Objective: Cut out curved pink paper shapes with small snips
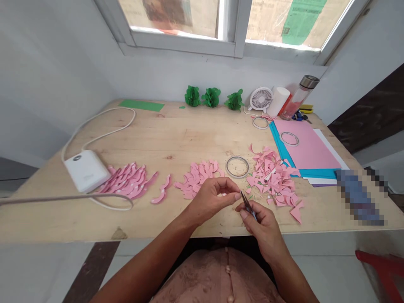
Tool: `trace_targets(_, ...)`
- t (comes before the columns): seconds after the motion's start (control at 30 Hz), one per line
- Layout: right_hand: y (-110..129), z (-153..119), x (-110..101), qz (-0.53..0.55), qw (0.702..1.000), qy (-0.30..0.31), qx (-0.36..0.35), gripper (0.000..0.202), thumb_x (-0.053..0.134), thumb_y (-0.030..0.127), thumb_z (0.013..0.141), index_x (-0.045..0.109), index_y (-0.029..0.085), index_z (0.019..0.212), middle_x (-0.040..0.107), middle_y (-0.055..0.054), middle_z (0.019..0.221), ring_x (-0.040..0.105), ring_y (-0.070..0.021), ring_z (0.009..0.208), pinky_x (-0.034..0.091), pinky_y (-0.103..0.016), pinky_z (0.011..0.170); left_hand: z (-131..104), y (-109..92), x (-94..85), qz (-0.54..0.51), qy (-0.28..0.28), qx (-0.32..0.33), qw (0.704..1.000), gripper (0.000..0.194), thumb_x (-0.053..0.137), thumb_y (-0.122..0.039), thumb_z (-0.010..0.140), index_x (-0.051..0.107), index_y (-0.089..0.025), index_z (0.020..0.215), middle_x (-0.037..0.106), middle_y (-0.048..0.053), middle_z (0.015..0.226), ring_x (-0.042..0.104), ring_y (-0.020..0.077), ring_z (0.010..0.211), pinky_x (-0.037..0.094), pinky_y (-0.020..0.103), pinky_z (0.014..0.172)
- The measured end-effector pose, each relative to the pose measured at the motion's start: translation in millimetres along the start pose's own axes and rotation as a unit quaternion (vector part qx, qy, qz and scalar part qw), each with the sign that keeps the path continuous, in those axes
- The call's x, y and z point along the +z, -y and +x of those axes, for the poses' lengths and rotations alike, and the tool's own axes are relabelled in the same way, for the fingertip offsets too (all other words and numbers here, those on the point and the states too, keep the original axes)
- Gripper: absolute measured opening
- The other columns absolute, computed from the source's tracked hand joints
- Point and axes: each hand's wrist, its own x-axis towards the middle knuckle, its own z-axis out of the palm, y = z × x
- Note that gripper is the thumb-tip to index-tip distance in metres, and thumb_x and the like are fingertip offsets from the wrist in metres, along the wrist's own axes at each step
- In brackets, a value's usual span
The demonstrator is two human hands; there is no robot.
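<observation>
My right hand (260,221) is closed around a small pair of scissors (248,203), its dark blades angled up and to the left. My left hand (213,198) pinches thumb and forefinger together right at the blade tips; whatever lies between them is too small to make out. Behind the left hand lies a cluster of curved pink paper pieces (194,176). Pink paper scraps (277,179) are heaped beyond the right hand. A thin roll of tape (237,167) lies flat between the cluster and the heap.
More pink strips (132,181) lie beside a white power bank (86,170) with a cable. Green paper ornaments (211,97), a small fan (261,99) and a glass bottle (298,99) line the back. Pink sheets (315,147) are stacked right, under another tape roll (289,139).
</observation>
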Motion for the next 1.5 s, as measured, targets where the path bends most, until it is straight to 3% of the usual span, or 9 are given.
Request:
trace_targets(0.33, 5, -1, 2, -0.053, 0.998, 0.0, -0.025, 0.022, 0.057, 0.037, 0.081, 0.064, 0.016, 0.083, 0.054, 0.001, 0.07, 0.045, -0.0114, 0.066, 0.035, -0.021, 0.06, -3, -6, 3.4, 0.059, -0.029, 0.008, 0.998, 0.006, 0.062, -0.017, 0.072, 0.064, -0.014, 0.067, 0.058, -0.001, 0.062, 0.052, 0.0109, 0.062, 0.043, 0.023, 0.063)
trace_targets(0.57, 5, -4, 1, -0.1, 0.994, 0.001, -0.044, 0.024, 0.054, 0.037, 0.082, 0.063, 0.015, 0.079, 0.053, -0.001, 0.07, 0.046, -0.013, 0.067, 0.034, -0.022, 0.056, -3, -3, 1.9, 0.117, -0.049, 0.025, 0.992, 0.005, 0.06, -0.019, 0.071, 0.063, -0.016, 0.068, 0.061, 0.0, 0.066, 0.054, 0.013, 0.064, 0.044, 0.025, 0.065)
trace_targets(0.73, 5, -7, 2, -0.147, 0.987, 0.002, -0.06, 0.023, 0.054, 0.036, 0.083, 0.063, 0.016, 0.078, 0.053, 0.0, 0.066, 0.047, -0.0132, 0.063, 0.033, -0.022, 0.053, -4, -2, 2.5, 0.053, -0.058, 0.007, 0.997, 0.008, 0.063, -0.021, 0.072, 0.062, -0.015, 0.067, 0.059, 0.0, 0.063, 0.053, 0.0122, 0.062, 0.041, 0.024, 0.06)
trace_targets(1.0, 2, -8, -2, -0.324, 0.928, -0.043, -0.176, 0.017, 0.049, 0.017, 0.081, 0.064, 0.017, 0.089, 0.061, -0.001, 0.07, 0.053, -0.0131, 0.062, 0.037, -0.022, 0.057, -10, 3, -2.1, -0.084, -0.07, -0.029, 0.994, 0.009, 0.064, -0.023, 0.077, 0.06, -0.015, 0.074, 0.064, -0.001, 0.065, 0.055, 0.0112, 0.063, 0.039, 0.024, 0.063)
trace_targets(1.27, 0, -9, -6, -0.387, 0.888, -0.05, -0.243, 0.018, 0.046, 0.012, 0.081, 0.061, 0.018, 0.091, 0.065, -0.002, 0.074, 0.059, -0.0134, 0.064, 0.04, -0.021, 0.059, -14, 6, -3.8, -0.091, -0.053, -0.037, 0.994, 0.014, 0.065, -0.027, 0.078, 0.059, -0.016, 0.084, 0.066, 0.001, 0.07, 0.058, 0.0126, 0.069, 0.041, 0.025, 0.068)
trace_targets(1.5, 1, -7, -10, -0.431, 0.86, -0.048, -0.268, 0.019, 0.046, 0.015, 0.082, 0.061, 0.017, 0.093, 0.068, -0.005, 0.078, 0.062, -0.0154, 0.066, 0.043, -0.023, 0.061, -16, 3, -3.0, -0.079, -0.045, -0.037, 0.995, 0.02, 0.072, -0.028, 0.071, 0.062, -0.015, 0.082, 0.063, 0.001, 0.071, 0.057, 0.0116, 0.066, 0.044, 0.024, 0.063)
